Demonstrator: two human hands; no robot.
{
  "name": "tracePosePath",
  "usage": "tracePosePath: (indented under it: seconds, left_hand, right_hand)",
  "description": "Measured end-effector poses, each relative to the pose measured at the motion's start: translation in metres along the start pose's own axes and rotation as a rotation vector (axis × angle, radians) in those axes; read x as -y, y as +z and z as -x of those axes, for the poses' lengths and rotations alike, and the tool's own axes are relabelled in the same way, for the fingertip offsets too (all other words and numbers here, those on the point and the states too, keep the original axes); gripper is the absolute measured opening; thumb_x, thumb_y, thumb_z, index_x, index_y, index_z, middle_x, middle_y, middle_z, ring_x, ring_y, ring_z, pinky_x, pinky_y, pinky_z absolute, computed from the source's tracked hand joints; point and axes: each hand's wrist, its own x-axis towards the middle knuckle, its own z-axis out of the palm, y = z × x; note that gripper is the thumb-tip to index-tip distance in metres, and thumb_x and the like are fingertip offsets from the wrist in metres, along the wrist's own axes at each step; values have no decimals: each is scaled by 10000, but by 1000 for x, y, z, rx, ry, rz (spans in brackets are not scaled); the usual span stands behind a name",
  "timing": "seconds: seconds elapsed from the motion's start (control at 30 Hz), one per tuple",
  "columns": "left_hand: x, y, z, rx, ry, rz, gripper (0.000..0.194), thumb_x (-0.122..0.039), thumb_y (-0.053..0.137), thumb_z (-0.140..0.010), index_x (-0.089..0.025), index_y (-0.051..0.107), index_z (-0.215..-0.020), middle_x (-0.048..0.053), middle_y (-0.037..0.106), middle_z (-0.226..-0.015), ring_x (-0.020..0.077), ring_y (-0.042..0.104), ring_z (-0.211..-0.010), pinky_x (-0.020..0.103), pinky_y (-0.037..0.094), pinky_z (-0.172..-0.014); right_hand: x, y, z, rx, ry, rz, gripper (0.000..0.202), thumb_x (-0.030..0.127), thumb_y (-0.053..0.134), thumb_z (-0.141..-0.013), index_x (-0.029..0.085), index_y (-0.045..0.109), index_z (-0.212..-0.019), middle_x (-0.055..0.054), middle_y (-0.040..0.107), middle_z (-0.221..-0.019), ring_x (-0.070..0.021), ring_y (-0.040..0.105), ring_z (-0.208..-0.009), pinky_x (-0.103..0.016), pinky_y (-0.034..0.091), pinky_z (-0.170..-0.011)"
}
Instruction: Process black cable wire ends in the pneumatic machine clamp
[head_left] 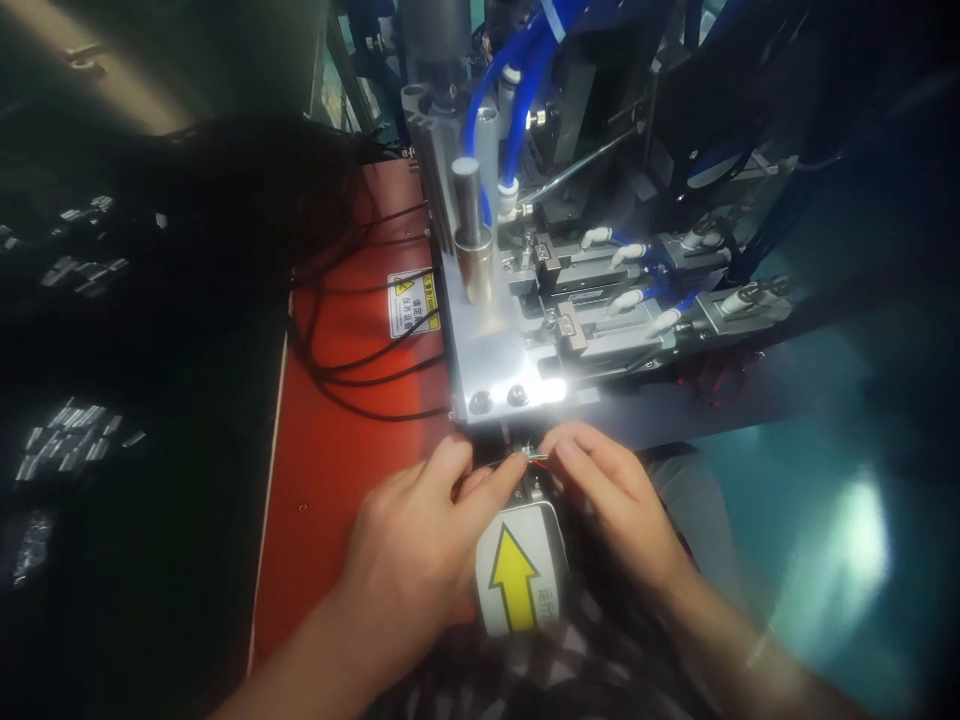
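Thin coloured wires (537, 458), one of them red, run between my two hands at the front of a metal machine (491, 360). My left hand (431, 520) is closed, its index finger and thumb pinching at the left end of the wires. From the other side my right hand (607, 485) pinches them between thumb and fingertips. Small metal parts just behind the fingertips are partly covered, so I cannot tell whether the wires touch them. Below the fingers sits a white cover (517, 570) with a yellow arrow.
Black cables (360, 375) loop over the red tabletop (322, 450) on the left. Several small shiny pieces (71, 440) lie on a dark surface further left. Blue air hoses (517, 110) rise from the machine, and slide units (615, 300) extend to the right.
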Motion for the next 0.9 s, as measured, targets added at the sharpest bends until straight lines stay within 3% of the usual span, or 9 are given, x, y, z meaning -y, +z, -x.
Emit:
tracePosePath:
  seconds: [0.17, 0.43, 0.9]
  left_hand:
    - [-1, 1, 0, -25, -8, -9, 372, -188, 362, -951, -232, 640, -1194, 20, 479, -748, 124, 508, -585, 217, 399, -482]
    - [-3, -6, -7, -30, 23, -19, 353, -160, 395, -945, -193, 700, -1120, 27, 504, -689, 114, 523, -533, 197, 424, -446]
    - [-4, -6, -8, -25, 12, -14, 362, -130, 414, -915, -195, 712, -1110, 39, 528, -679, 123, 540, -511, 211, 445, -431]
  right_hand:
    - [3, -1, 0, 9, -4, 31, 225, 367, 588, -855, 190, 557, -719, 8, 523, -670, -129, 472, -611, -223, 409, -541]
    - [5, 3, -2, -45, -76, 107, 185, 307, 581, -853, 189, 544, -715, 16, 512, -644, -115, 463, -571, -209, 416, -502]
    - [4, 1, -1, 26, 12, 96, 193, 339, 543, -898, 194, 529, -771, 21, 487, -688, -116, 443, -610, -217, 389, -524]
